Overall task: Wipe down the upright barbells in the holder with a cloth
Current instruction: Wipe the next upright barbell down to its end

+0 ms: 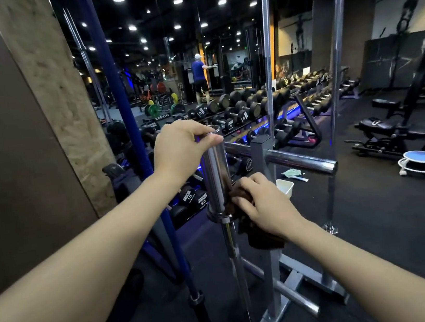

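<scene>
Two hands show: the left hand (181, 144) and the right hand (263, 202). One dark cloth (260, 238) is in view. Upright bars number four up close: one chrome barbell (217, 184) in the middle, one blue bar (129, 123) at the holder's left edge, and two thin chrome bars (267, 44) toward its right. One holder (280, 282) stands on the floor. One white cup (285, 187), one round blue stool (422, 162), one distant person (199, 78). The dumbbells are too many to count.
</scene>
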The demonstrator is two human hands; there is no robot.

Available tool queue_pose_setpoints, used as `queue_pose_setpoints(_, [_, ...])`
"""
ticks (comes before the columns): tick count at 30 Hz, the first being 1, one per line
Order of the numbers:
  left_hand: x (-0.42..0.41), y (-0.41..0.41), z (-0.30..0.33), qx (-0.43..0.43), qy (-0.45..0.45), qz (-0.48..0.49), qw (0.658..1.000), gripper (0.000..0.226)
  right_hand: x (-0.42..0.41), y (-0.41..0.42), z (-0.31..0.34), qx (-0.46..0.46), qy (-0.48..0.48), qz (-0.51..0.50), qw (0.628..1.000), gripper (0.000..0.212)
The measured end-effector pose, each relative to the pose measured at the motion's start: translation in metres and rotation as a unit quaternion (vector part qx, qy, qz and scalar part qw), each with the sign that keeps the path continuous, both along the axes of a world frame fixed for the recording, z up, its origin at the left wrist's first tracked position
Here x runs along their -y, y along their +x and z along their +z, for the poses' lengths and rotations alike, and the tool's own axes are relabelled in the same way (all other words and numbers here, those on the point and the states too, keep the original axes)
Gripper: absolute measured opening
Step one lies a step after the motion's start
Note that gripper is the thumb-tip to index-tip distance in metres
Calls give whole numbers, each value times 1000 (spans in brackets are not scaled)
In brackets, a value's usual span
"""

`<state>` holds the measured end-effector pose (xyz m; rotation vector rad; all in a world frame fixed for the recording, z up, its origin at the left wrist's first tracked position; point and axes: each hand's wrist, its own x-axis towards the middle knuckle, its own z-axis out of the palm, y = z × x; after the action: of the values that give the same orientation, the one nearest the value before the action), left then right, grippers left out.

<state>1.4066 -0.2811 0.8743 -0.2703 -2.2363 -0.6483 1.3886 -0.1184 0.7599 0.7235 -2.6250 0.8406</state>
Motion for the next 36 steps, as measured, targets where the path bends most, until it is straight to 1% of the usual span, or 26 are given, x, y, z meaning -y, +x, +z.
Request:
queue_pose_setpoints(3, [12,-4,3,22,38,-79,996,21,1,-14,-2,38,-41,-1,998,20])
queue_pose_setpoints(6, [23,-7,5,63,66,-156,984,29,6,-22,-1,73,-85,-10,994,19])
queue_pose_setpoints(8, [29,-8,9,107,86,-195,971,34,9,-26,1,87,-106,-14,990,23])
queue_pose_setpoints(10, [33,-5,17,150,74,-211,963,32,10,-28,5,103,-138,-16,985,32])
queue_pose_setpoints(12, [31,-1,25,169,35,-184,967,24,9,-25,16,114,-183,-29,976,37])
queue_pose_setpoints(13, [27,2,27,160,13,-156,975,20,8,-23,23,107,-206,-36,972,36])
queue_pose_setpoints(15, [16,5,26,114,-36,-91,989,22,7,-16,39,94,-260,-38,960,35])
queue_pose_setpoints(17, [6,5,20,75,-81,-40,993,23,9,-11,51,85,-313,-20,946,32])
queue_pose_setpoints(19, [5,2,11,65,-92,-33,993,23,9,-5,60,75,-346,-3,935,29])
queue_pose_setpoints(22, [11,0,4,60,-64,-68,994,23,11,-1,72,70,-384,19,920,55])
queue_pose_setpoints(24, [13,0,2,56,-57,-83,993,24,13,-1,77,51,-354,23,933,63])
queue_pose_setpoints(26, [14,-1,0,40,-52,-90,994,23,18,1,74,14,-277,12,961,65])
queue_pose_setpoints(28, [14,-1,-3,19,-46,-101,994,23,26,1,67,-27,-227,-26,973,63])
queue_pose_setpoints(30, [15,-1,-6,6,-36,-110,993,22,35,-1,58,-74,-198,-83,974,58])
queue_pose_setpoints(32, [16,-2,-7,-1,-38,-103,994,22,39,1,51,-55,-182,-109,976,53])
queue_pose_setpoints(35, [18,-3,-6,-5,-39,-99,994,22,31,3,32,21,-150,-84,985,40])
queue_pose_setpoints(36, [17,-3,-6,-5,-37,-102,994,22,27,3,28,32,-150,-76,985,36])
